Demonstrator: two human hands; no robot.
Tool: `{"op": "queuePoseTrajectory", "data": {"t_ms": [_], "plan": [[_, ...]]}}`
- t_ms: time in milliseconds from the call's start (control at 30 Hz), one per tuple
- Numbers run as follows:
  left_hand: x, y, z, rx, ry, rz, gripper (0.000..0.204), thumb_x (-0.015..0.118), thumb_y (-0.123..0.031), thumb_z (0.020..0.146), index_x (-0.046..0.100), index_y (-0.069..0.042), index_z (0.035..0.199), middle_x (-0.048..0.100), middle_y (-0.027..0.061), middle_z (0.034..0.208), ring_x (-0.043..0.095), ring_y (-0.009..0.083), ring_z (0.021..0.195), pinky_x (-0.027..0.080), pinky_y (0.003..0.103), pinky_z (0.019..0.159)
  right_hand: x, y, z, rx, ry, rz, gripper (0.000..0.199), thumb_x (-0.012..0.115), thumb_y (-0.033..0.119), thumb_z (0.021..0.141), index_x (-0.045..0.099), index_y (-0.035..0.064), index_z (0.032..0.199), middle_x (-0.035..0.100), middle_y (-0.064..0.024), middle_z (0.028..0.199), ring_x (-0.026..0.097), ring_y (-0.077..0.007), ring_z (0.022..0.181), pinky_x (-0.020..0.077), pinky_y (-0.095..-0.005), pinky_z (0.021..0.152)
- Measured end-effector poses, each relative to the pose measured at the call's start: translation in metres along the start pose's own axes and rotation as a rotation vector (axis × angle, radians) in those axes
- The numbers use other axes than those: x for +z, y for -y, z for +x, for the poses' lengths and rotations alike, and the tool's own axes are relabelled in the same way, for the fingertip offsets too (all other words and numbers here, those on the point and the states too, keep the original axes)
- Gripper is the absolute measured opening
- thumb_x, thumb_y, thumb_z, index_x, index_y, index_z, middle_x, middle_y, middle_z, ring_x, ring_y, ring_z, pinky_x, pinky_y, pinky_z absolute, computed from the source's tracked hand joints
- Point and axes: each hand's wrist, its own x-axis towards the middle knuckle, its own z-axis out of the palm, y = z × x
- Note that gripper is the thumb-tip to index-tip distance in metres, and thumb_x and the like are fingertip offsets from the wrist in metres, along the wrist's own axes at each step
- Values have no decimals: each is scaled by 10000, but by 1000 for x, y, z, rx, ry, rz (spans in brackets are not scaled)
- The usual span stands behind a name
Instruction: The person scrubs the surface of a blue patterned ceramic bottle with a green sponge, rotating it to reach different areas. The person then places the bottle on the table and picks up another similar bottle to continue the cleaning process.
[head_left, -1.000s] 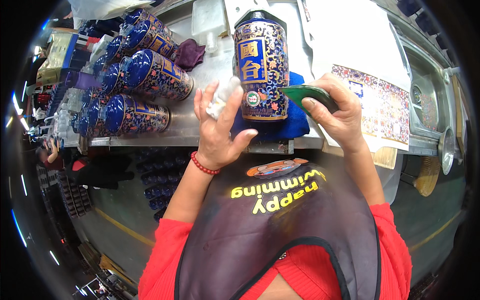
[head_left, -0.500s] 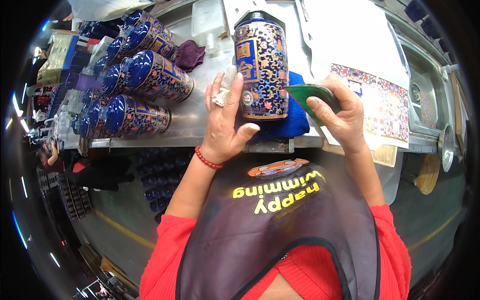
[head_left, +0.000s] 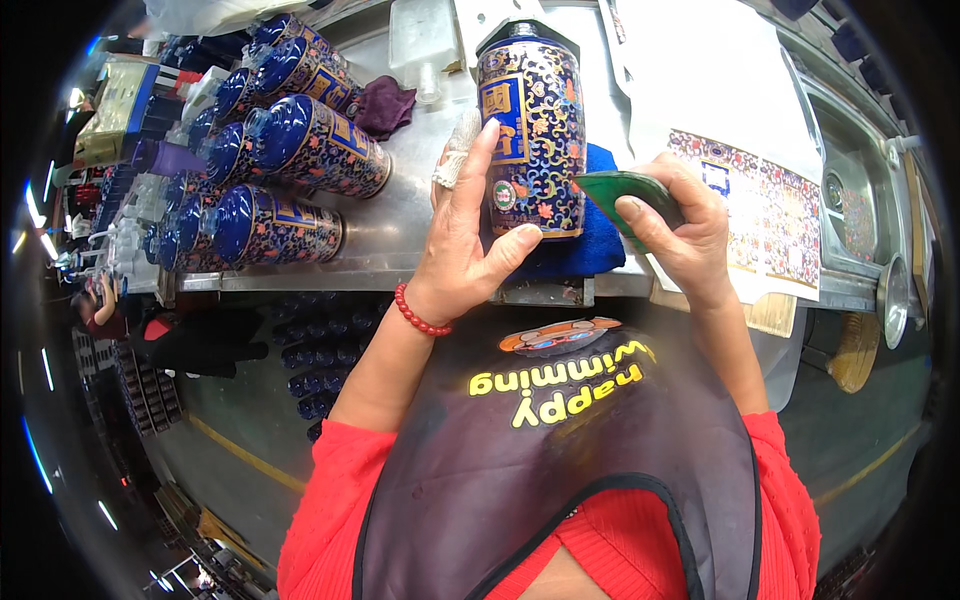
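Note:
A dark blue patterned bottle [head_left: 535, 130] lies on a blue cloth [head_left: 590, 240] at the front of the steel bench [head_left: 400, 215]. My left hand [head_left: 465, 250] lies against the bottle's left side, thumb under its base, with a crumpled white rag [head_left: 455, 160] tucked behind the fingers. My right hand [head_left: 680, 225] pinches a flat green scraper [head_left: 620, 190] whose tip touches the bottle's lower right side.
Several blue patterned bottles [head_left: 290, 150] lie stacked on the bench's left. A purple cloth [head_left: 385, 105] and a clear plastic container [head_left: 425, 45] sit behind. Printed label sheets [head_left: 750, 195] lie at the right beside a sink [head_left: 855, 190]. Another person [head_left: 95, 305] is at far left.
My left hand has shifted from the bottle's lower left up along its side, fingers now stretched out. The scraper stays at the bottle's right side.

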Motion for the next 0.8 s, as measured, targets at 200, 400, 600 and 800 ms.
{"op": "queuePoseTrajectory", "data": {"t_ms": [200, 400, 600, 800], "plan": [[6, -5, 4, -61, -52, -106, 867, 742, -287, 923, 299, 41, 1592, 380, 261, 1555, 366, 363, 1441, 286, 443, 1205, -2, 1, -1, 27, -15, 21, 146, 766, 106, 885, 734, 18, 998, 630, -39, 808, 577, -137, 719, 452, -285, 651], [0, -5, 5, 63, -23, 285, 817, 716, -256, 934, 322, 62, 1575, 422, 277, 1529, 410, 387, 1414, 286, 448, 1202, -4, -4, -3, 7, 46, -16, 181, 761, 94, 917, 702, -14, 1050, 618, -41, 878, 565, -120, 786, 439, -253, 701], [-1, -15, 2, 83, -62, 226, 818, 726, -263, 902, 354, 29, 1569, 450, 264, 1530, 363, 447, 1450, 157, 566, 1218, -2, 2, -3, 31, 4, -8, 170, 764, 115, 897, 728, 25, 1036, 653, -42, 838, 597, -128, 746, 477, -280, 675], [11, -10, 3, 246, -65, 789, 948, 819, -416, 819, 383, -63, 1582, 508, 226, 1498, 436, 458, 1400, 112, 716, 1166, 25, 12, -6, 114, 54, 209, 257, 774, 128, 927, 667, 14, 1131, 677, -38, 1012, 618, -108, 899, 513, -273, 808]]}}
